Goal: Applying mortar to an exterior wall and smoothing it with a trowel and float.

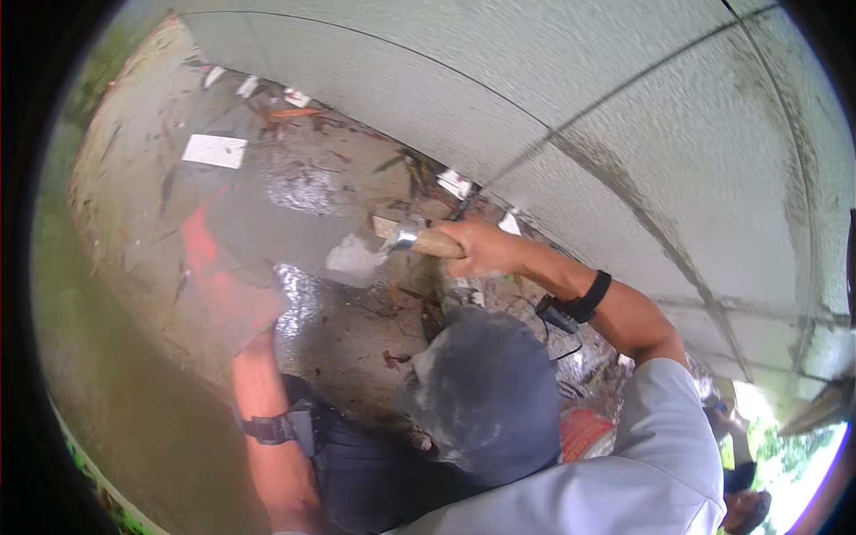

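Note:
My right hand is closed around the wooden handle of a trowel. Its metal neck points left, and pale grey wet mortar clings about the blade end. To the left, my left hand is smeared by motion, with blurred red patches over it, so its fingers do not show. Right beside it is a flat grey blurred shape; whether the hand holds it I cannot make out. The trowel's blade lies close to that grey shape's right end.
A large grey panelled wall with dark joints rises along the right. Wet muddy ground carries leaves and scraps. A white rectangular piece lies far left. My dark-clad knee is near, by a red sack. Another person is lower right.

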Demonstrator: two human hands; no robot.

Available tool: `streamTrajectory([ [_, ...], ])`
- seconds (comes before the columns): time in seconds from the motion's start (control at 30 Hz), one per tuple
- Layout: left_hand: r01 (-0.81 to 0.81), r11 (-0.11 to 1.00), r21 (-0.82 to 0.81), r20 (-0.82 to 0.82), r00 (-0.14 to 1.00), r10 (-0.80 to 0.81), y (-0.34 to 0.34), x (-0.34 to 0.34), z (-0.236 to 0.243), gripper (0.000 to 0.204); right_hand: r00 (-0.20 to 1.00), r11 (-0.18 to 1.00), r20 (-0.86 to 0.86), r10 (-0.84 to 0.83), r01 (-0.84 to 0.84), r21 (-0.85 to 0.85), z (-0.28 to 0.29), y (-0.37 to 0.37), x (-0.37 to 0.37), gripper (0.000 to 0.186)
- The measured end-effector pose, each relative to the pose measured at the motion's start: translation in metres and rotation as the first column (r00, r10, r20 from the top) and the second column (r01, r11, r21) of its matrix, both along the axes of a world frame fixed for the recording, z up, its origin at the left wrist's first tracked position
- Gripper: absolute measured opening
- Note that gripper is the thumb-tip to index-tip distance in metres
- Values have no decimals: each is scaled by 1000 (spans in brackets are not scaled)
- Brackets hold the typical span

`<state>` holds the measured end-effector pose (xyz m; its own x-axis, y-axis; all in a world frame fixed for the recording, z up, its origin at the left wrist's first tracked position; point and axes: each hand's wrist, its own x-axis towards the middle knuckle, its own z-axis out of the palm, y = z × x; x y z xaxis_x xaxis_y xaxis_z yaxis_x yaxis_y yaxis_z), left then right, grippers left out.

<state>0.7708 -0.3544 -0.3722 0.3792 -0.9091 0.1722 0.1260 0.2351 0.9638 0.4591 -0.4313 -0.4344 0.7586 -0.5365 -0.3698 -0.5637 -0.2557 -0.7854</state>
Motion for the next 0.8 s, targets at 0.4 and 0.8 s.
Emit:
streamTrajectory([
  [0.4,-25,957,288,-285,952,110,13,8,-10,41,538,920,-754,-377,312,-238,39,194,-228,44],
  [0.8,3,954,300,-321,942,98,27,26,-4,45,408,856,-803,-434,-90,-508,-8,133,-218,24],
])
